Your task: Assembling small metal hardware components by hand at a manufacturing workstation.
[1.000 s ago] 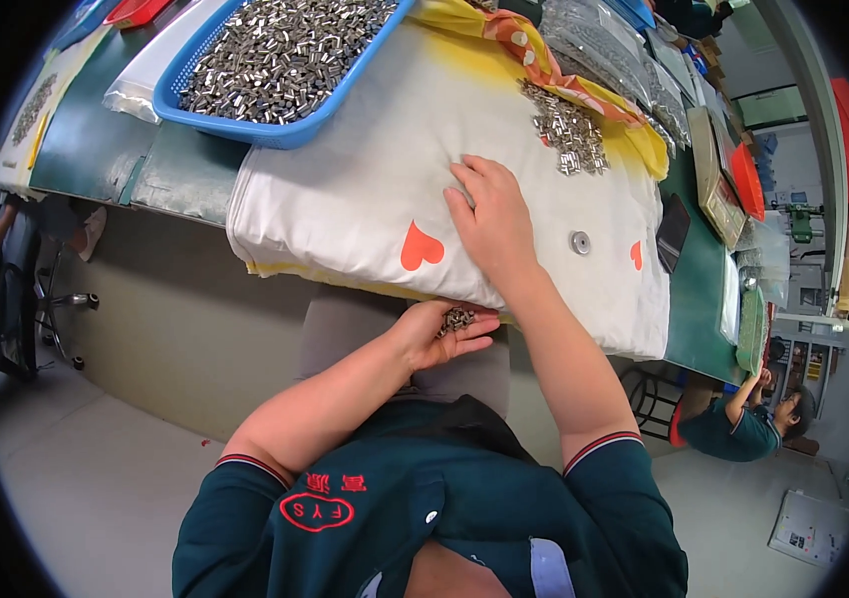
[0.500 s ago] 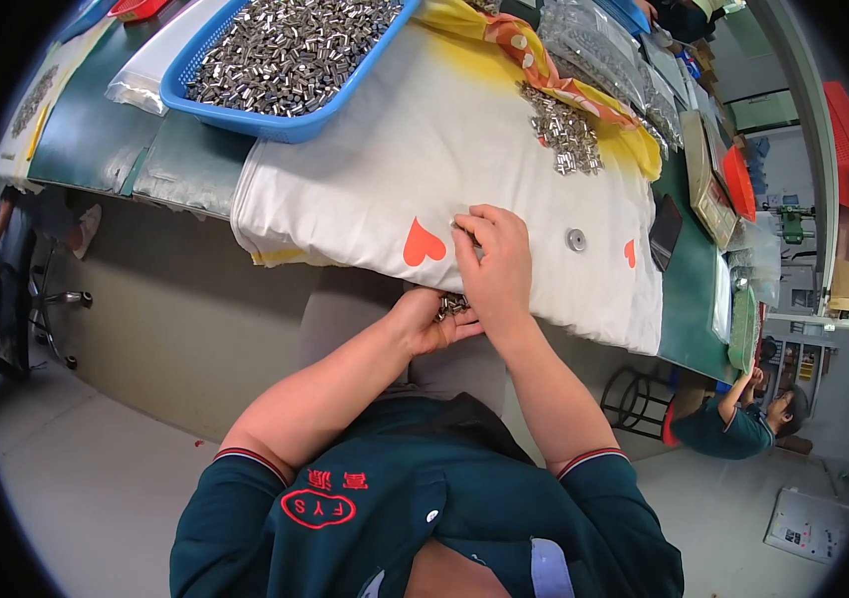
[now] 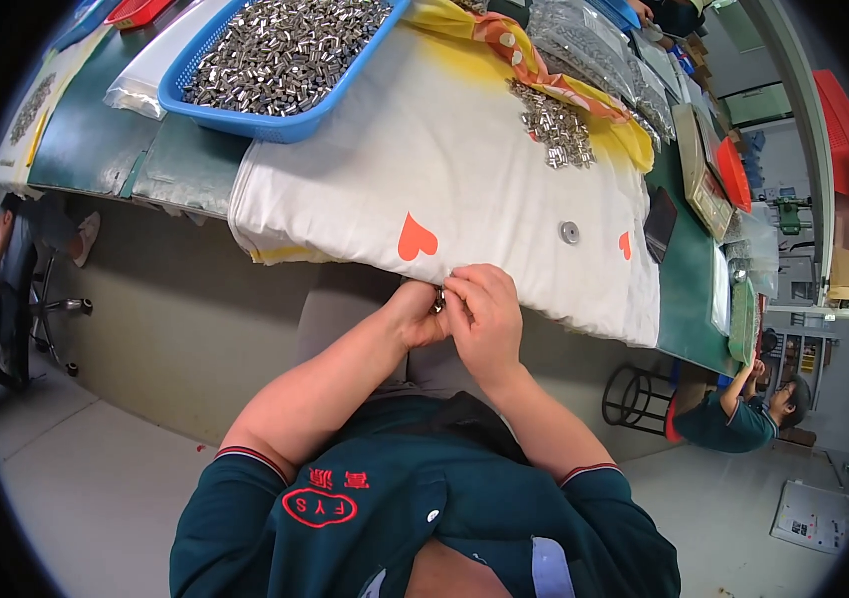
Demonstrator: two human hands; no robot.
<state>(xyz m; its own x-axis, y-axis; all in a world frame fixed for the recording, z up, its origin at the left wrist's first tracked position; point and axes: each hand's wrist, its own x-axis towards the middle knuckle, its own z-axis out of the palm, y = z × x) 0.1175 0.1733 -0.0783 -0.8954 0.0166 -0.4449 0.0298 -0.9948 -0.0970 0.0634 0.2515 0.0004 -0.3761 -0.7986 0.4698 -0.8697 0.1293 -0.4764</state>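
At the table's front edge, above my lap, my left hand (image 3: pixel 419 315) is curled around a few small shiny metal pieces (image 3: pixel 439 300), which show only in part between the hands. My right hand (image 3: pixel 485 317) meets it from the right, thumb and fingertips pinched together at the left fingers. Whatever lies in that pinch is too small and hidden to name. Beyond the hands spreads a white cloth (image 3: pixel 335 189) with red hearts. A small round metal disc (image 3: pixel 569 232) lies on it to the right, and a loose pile of small metal cylinders (image 3: pixel 566 140) farther back.
A blue basket (image 3: pixel 290 128) full of small metal cylinders stands at the back left. Clear plastic bags (image 3: pixel 584 50) lie at the back. A dark flat object (image 3: pixel 661 225) and an orange-red tray (image 3: pixel 733 173) are on the right. Another person (image 3: pixel 743 419) sits beyond a stool (image 3: pixel 634 397).
My right hand has come down from over the cloth to my left hand, its fingers now pinched there. My left hand has curled further, hiding most of the metal pieces.
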